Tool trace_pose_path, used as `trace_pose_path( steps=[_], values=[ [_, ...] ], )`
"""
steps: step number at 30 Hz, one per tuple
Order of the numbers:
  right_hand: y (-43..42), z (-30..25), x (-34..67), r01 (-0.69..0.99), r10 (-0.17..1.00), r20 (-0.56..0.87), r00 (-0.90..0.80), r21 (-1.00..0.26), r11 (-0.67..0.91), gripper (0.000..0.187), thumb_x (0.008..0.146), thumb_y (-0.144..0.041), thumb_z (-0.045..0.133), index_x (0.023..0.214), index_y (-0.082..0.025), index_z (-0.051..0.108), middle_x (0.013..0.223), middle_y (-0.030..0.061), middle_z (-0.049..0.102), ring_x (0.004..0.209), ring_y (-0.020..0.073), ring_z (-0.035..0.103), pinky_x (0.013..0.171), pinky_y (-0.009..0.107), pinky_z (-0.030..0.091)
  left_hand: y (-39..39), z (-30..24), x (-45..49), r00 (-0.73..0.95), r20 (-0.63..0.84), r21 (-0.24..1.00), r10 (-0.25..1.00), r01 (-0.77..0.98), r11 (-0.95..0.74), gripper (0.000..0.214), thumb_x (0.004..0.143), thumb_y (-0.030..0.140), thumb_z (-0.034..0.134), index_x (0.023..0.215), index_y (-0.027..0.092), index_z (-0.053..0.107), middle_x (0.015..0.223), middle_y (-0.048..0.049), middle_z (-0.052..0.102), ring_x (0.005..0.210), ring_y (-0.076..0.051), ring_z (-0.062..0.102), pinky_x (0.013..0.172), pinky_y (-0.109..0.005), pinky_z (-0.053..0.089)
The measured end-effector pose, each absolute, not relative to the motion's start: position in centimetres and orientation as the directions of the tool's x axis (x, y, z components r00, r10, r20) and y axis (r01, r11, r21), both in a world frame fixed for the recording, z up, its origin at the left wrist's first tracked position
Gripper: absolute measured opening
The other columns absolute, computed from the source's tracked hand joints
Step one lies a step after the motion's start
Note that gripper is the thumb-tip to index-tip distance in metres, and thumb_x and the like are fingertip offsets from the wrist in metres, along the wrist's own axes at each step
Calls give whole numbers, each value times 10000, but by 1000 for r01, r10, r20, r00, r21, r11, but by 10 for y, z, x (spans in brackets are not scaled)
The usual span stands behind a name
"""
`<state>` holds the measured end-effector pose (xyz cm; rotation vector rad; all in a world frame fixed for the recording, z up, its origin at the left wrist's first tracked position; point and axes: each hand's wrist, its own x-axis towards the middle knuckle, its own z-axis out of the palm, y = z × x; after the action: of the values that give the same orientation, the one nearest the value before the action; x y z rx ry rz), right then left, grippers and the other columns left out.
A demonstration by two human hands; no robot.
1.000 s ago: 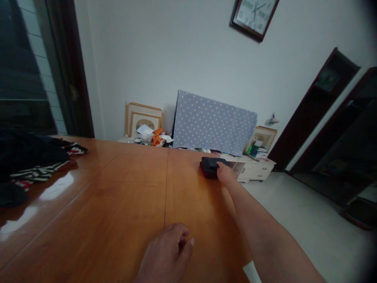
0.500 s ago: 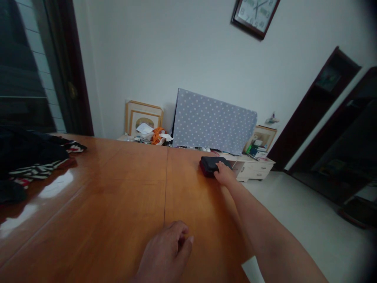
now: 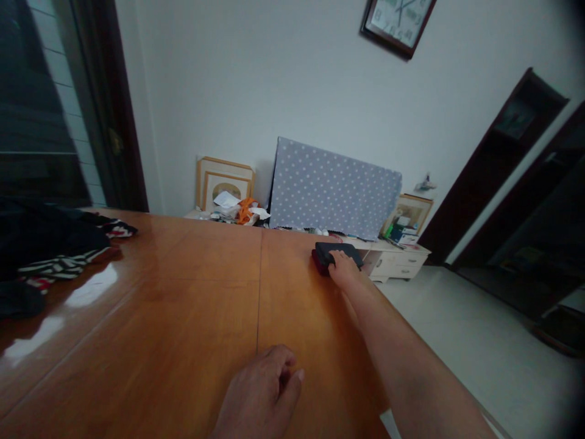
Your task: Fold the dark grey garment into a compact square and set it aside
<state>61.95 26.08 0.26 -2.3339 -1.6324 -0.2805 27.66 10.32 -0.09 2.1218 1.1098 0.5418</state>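
My right hand (image 3: 342,268) reaches far across the wooden table (image 3: 192,317) to a black case (image 3: 323,249) near its far right edge. Its fingers lie over the top and near side of the case, closed on it; part of the case is hidden under them. A dark red layer shows beneath the black top; whether that is a second item I cannot tell. At the bottom middle, my left hand (image 3: 258,396) rests by the tabletop, fingers loosely curled and thumb apart, with nothing visible in it.
Dark clothing with striped trim (image 3: 59,250) lies on the table's left side. Beyond the table stand a low white cabinet (image 3: 397,266), a grey dotted cloth (image 3: 333,189) over a flat object, and framed pictures (image 3: 226,177). A white piece (image 3: 390,423) shows under my right forearm.
My right hand has shifted slightly left and further over the black case. The left hand is nearly still, and the view has moved a little.
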Motion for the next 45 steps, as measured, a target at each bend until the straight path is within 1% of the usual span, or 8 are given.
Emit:
trace_pose_path(
  steps=[2, 5, 9, 13, 19, 26, 32, 45],
  values=[
    [260, 2, 619, 937, 883, 314, 349, -127, -326, 518, 911, -282, 472, 1426, -224, 489, 1506, 74, 458, 1427, 251, 335, 1168, 403, 227, 103, -1, 277, 547, 53, 728, 835, 551, -407, 188, 913, 385, 479, 904, 232, 588, 870, -7, 687, 779, -164, 629, 638, -260, 392],
    [262, 10, 622, 922, 869, 307, 387, -162, -353, 456, 973, -437, 374, 1314, -243, 606, 1375, 77, 592, 1311, 251, 492, 1096, 360, 335, 103, -1, 277, 551, 52, 724, 833, 553, -411, 198, 917, 392, 470, 892, 233, 586, 861, -6, 684, 772, -165, 628, 636, -259, 396],
    [275, 30, 634, 859, 792, 333, 512, -214, -465, 667, 1011, -497, 122, 1244, -171, 655, 1204, 163, 675, 1152, 279, 611, 996, 373, 415, 105, -1, 276, 568, 41, 720, 822, 553, -418, 213, 918, 395, 457, 899, 230, 591, 857, -15, 683, 765, -168, 629, 632, -255, 407],
    [294, 44, 645, 800, 726, 335, 600, -255, -543, 710, 990, -555, 154, 1284, -108, 622, 1206, 224, 655, 1151, 326, 607, 980, 425, 429, 107, -2, 276, 583, 28, 715, 812, 556, -424, 214, 910, 386, 454, 916, 227, 598, 850, -22, 688, 746, -166, 627, 632, -254, 419],
    [314, 28, 648, 795, 745, 281, 605, -255, -550, 988, 787, -853, 367, 1428, -111, 496, 1409, 248, 503, 1370, 403, 380, 1109, 529, 275, 110, -4, 277, 584, -33, 722, 811, 575, -384, 202, 899, 379, 459, 921, 233, 598, 847, -21, 690, 727, -162, 628, 617, -251, 422],
    [304, 2, 644, 819, 800, 184, 571, -192, -540, 1101, 723, -937, 262, 1553, -215, 279, 1625, 197, 121, 1484, 422, 34, 1108, 684, 12, 109, -4, 277, 597, 5, 707, 802, 565, -425, 229, 915, 403, 441, 921, 235, 596, 856, -22, 674, 755, -168, 613, 658, -262, 434],
    [302, 7, 643, 821, 814, 137, 564, -192, -537, 1099, 692, -949, 293, 1557, -272, 250, 1633, 185, 84, 1475, 450, 16, 1057, 749, -4, 109, -4, 278, 595, -15, 704, 803, 577, -415, 254, 924, 423, 433, 939, 231, 599, 852, -19, 673, 747, -159, 613, 641, -251, 427],
    [302, 17, 639, 809, 817, 53, 574, -192, -556, 1101, 695, -948, 293, 1547, -251, 288, 1636, 169, 80, 1478, 430, 21, 1094, 692, 14, 111, -1, 280, 572, -51, 716, 818, 592, -369, 245, 905, 403, 442, 952, 226, 605, 846, -22, 686, 747, -169, 633, 642, -249, 427]
  ],
)
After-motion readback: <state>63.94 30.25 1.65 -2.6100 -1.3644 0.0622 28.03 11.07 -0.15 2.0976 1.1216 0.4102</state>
